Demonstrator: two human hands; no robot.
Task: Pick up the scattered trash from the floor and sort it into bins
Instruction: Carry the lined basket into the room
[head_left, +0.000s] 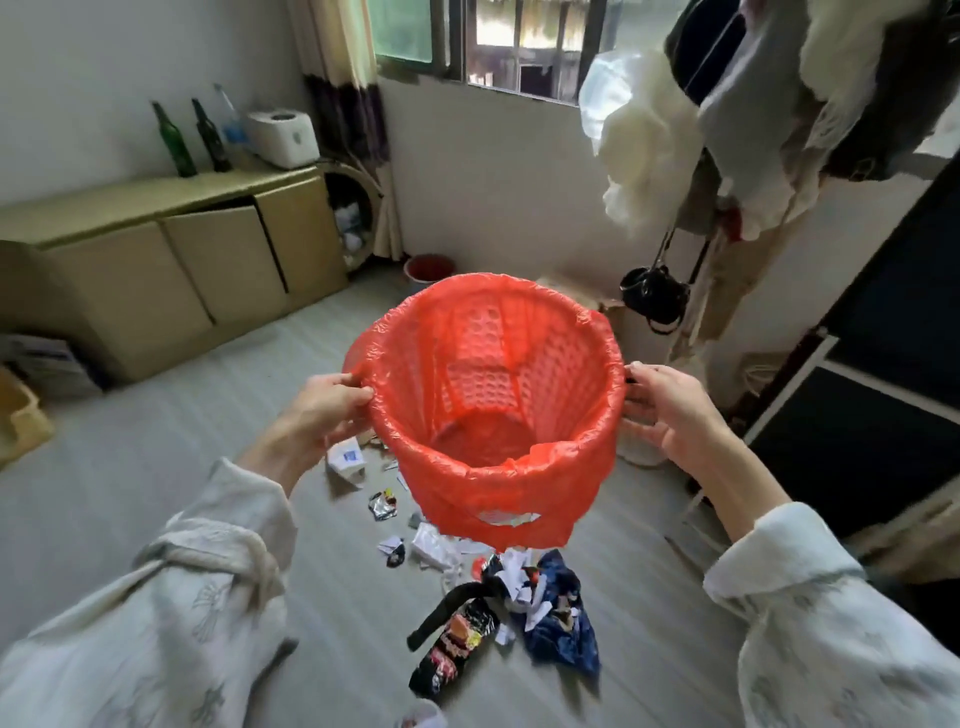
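I hold a round bin (519, 483) lined with a red plastic bag up in the air in front of me, its mouth tilted toward me and nothing inside. My left hand (324, 408) grips the bag-covered rim on the left side. My right hand (670, 410) is at the right side of the rim, fingers loosely spread against it. Below the bin, scattered trash lies on the grey floor: a black snack wrapper (452, 644), a dark blue wrapper (563, 618), torn white paper (434, 545), a small foil piece (383, 505) and a white carton (345, 460).
A tan low cabinet (171, 260) with green bottles (174, 140) runs along the left wall. A red bucket (428, 270) stands under the window. Clothes and a black bag (654, 299) hang on a rack at right. A dark cabinet (883, 395) fills the right edge.
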